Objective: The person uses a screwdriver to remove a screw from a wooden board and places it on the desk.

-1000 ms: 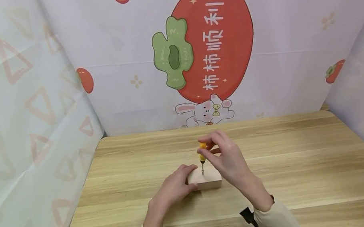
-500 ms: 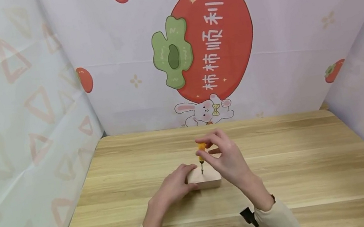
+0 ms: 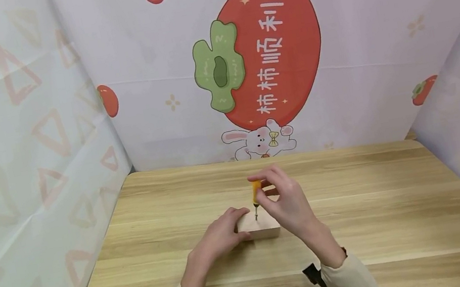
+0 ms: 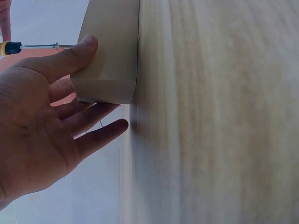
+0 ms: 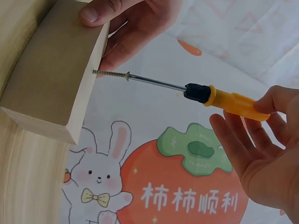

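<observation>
A pale wooden block [image 3: 269, 232] lies on the table, its left end gripped by my left hand [image 3: 220, 235]. In the left wrist view the thumb [image 4: 70, 58] presses the near face and other fingers reach round the far side. A screw [image 5: 111, 73] stands in the block's top, most of its thread exposed. The tip of a screwdriver [image 5: 156, 83] meets the screw head, roughly in line with it. Around the screwdriver's yellow handle [image 5: 233, 103] are the fingers of my right hand [image 3: 287, 202], holding it near its upper end.
The wood-grain table [image 3: 386, 218] spreads out on both sides of the block. A printed cloth [image 3: 153, 126] with persimmons and a rabbit rises behind the table's far edge. More cloth hangs at left and right. Black straps sit at both wrists.
The right thumb and fingers have shifted on the yellow handle, the thumb now lower and further right. Block and left hand stay put, and the screw shows no clear change.
</observation>
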The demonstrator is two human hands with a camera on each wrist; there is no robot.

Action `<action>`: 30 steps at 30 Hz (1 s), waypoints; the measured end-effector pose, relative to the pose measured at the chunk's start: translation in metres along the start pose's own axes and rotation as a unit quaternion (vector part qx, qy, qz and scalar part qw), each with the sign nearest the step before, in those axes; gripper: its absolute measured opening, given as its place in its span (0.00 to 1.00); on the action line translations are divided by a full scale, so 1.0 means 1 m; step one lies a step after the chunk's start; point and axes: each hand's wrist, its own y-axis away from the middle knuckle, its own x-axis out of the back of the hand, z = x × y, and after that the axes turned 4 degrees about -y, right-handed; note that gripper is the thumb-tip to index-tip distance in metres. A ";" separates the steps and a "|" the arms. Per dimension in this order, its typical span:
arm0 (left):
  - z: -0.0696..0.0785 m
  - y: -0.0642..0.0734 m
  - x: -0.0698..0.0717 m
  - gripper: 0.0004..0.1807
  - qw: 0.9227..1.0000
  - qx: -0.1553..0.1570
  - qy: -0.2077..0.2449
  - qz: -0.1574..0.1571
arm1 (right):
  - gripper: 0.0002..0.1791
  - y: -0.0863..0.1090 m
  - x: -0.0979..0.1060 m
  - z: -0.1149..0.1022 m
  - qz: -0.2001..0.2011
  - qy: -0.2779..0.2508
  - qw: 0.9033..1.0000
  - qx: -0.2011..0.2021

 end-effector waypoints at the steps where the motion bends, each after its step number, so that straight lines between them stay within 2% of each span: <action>1: 0.000 0.000 0.000 0.31 1.000 0.000 0.000 0.000 | 0.16 0.000 0.000 0.000 0.003 0.000 1.000 -0.001; 10: -0.001 -0.001 -0.001 0.31 1.000 0.000 0.002 -0.004 | 0.17 0.001 0.002 0.000 0.026 0.015 1.000 -0.001; 17: -0.002 -0.002 -0.002 0.31 1.000 -0.007 -0.007 0.002 | 0.18 0.001 -0.002 0.003 0.008 0.025 0.999 0.022; 24: -0.003 -0.002 -0.002 0.31 1.000 -0.007 -0.008 0.000 | 0.17 0.003 -0.005 0.003 0.008 0.008 1.000 0.007; 30: -0.004 -0.003 -0.003 0.32 1.000 -0.004 -0.009 0.001 | 0.17 0.001 -0.005 0.000 0.006 0.018 1.000 0.003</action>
